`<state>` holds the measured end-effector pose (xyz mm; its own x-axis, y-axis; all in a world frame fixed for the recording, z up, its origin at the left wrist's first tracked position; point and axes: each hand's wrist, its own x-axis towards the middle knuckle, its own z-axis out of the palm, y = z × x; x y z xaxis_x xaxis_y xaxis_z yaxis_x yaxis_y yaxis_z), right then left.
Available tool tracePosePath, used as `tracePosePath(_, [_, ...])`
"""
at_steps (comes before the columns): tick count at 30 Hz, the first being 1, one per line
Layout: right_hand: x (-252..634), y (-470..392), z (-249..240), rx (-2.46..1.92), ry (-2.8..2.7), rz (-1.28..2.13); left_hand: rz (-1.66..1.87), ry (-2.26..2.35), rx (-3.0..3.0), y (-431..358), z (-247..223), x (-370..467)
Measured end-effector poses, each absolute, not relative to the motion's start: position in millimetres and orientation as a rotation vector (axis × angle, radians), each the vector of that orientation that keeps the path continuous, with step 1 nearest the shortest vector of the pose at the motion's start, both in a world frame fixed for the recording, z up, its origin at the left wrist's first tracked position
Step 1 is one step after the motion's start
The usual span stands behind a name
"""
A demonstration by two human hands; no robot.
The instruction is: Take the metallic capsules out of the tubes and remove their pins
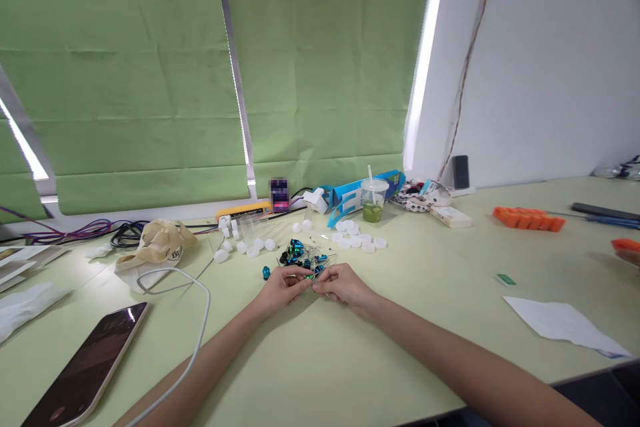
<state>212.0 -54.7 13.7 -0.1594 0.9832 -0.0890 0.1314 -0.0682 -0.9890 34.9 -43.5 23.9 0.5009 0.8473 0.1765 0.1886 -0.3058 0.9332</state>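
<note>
My left hand [285,287] and my right hand [345,285] meet at the near edge of a small pile of blue and black parts with thin metal stems [296,250]. The fingertips of both hands are closed in a pinch, almost touching each other. Between them a thin, light stem-like piece partly shows, too small to name. A single blue piece [266,272] lies just left of the pile, beside my left hand. Behind the pile, several round white caps [354,239] lie scattered over the table [280,367].
A phone [87,367] and a white cable [206,320] lie left, near a cloth bag [160,247]. A lidded cup of green drink [373,203] stands behind the caps. An orange holder [529,219] and a white paper [563,321] lie right.
</note>
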Motion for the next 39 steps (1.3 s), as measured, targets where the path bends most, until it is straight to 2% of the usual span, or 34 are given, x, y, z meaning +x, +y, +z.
tracePosePath(17, [215, -52, 14, -1.199, -1.426, 1.483, 0.886, 0.880, 1.799, -38, 23, 33])
tracePosePath(39, [214, -54, 17, -1.308, -1.363, 1.381, 0.880, 0.785, 1.822, -41, 26, 32])
